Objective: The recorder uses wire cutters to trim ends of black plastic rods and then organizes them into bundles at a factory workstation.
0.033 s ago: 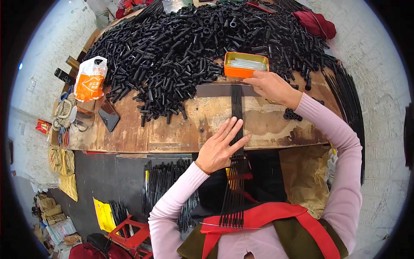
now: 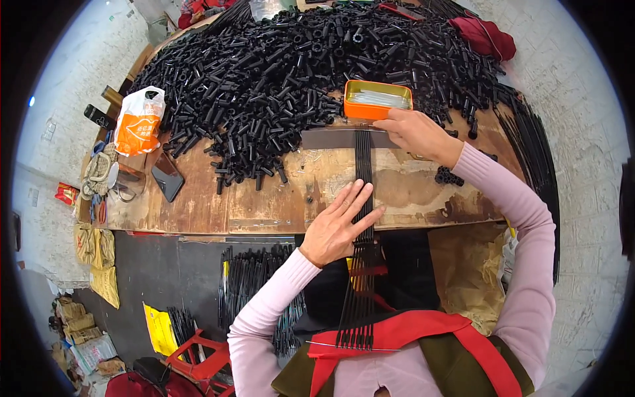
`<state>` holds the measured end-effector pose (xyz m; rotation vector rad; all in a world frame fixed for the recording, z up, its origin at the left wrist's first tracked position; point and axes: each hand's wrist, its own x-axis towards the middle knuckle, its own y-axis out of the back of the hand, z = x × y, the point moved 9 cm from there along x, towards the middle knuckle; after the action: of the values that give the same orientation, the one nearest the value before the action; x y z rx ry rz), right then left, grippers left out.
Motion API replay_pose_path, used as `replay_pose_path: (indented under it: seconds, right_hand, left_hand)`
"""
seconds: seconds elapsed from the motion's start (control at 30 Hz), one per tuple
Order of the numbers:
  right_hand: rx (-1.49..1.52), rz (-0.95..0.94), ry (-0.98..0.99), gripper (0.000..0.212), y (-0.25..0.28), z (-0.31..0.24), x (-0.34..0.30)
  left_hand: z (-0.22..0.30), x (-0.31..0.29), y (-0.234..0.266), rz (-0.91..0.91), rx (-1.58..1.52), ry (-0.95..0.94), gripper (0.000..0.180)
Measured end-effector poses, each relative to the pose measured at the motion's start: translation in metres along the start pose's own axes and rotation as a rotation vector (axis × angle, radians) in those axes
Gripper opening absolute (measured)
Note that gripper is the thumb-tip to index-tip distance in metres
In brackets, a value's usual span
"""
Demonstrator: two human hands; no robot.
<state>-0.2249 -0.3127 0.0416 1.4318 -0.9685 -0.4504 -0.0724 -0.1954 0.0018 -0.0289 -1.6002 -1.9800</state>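
A row of thin black rods (image 2: 363, 162) lies side by side across the table edge, running from a flat dark grey strip (image 2: 327, 138) down to my lap. Flat across their middle rests my left hand (image 2: 337, 225), palm down with fingers stretched out. My right hand (image 2: 418, 134) is closed at the front right corner of an orange box (image 2: 368, 111), just above the rods' far ends. Whatever its fingertips pinch is too small or hidden to make out. Thin pale sticks (image 2: 380, 99) fill the box. The rods' dark near ends (image 2: 355, 339) fan out over a red apron (image 2: 413, 329), beside a thin metal rod.
Black tubular pieces (image 2: 264, 86) form a large heap at the back. A phone (image 2: 167, 176) and an orange-white bag (image 2: 139, 122) are on the left. Long black rods (image 2: 539, 152) lie along the right. More rod bundles (image 2: 254, 284) and a red stool (image 2: 198, 357) stand below the table.
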Motion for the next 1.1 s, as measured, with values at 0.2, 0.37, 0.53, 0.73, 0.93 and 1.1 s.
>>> replay_pose_path:
  seconds: [0.2, 0.37, 0.53, 0.73, 0.93, 1.1]
  right_hand:
    - [-0.033, -0.049, -0.047, 0.03, -0.0045, 0.0015, 0.0033]
    - [0.0, -0.043, -0.016, 0.031, -0.0031, 0.0013, 0.0037]
    - [-0.012, -0.045, -0.038, 0.03, -0.0045, -0.0006, 0.0045]
    - [-0.006, -0.037, -0.057, 0.03, -0.0015, 0.0002, 0.0006]
    - [-0.01, -0.033, -0.015, 0.029, -0.0058, -0.0021, 0.0043]
    - [0.033, -0.025, -0.026, 0.021, -0.0042, 0.0007, 0.0078]
  left_hand:
    - [0.0015, -0.0002, 0.0007, -0.008, -0.004, 0.003, 0.083]
    - [0.0007, -0.0008, -0.0016, -0.008, -0.008, 0.005, 0.082]
    - [0.0007, -0.0009, -0.0023, -0.028, -0.003, 0.012, 0.083]
    - [0.0005, -0.0018, -0.0022, -0.035, 0.022, 0.006, 0.083]
    - [0.0004, -0.0011, -0.0034, -0.033, -0.001, 0.008, 0.083]
    - [0.0002, -0.0015, -0.0031, -0.044, 0.028, 0.005, 0.083]
